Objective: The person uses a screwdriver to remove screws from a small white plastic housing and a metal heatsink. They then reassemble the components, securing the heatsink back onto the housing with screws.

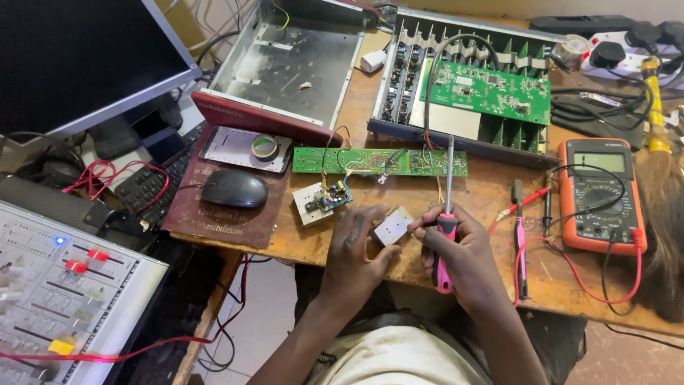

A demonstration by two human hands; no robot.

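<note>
Head view: the left hand (354, 246) pinches a small white module (392, 226) by its near edge, fingers closed on it, just above the bench (491, 196). Touching it from the other side, the right hand (459, 249) is wrapped tight around a pink-handled screwdriver (446, 214), shaft pointing away. The module looks light, stiff and rather fragile, best gripped by its edges. Just beyond the hands lies a long green board (381, 162); a multimeter (603, 194) sits right of the right hand, a mouse (234, 189) left of the left.

Worn matt wooden table (491, 196); glossy black plastic mouse (234, 189); bare dull metal chassis (292, 64); screwdriver (446, 228) handle probably plastic.
</note>
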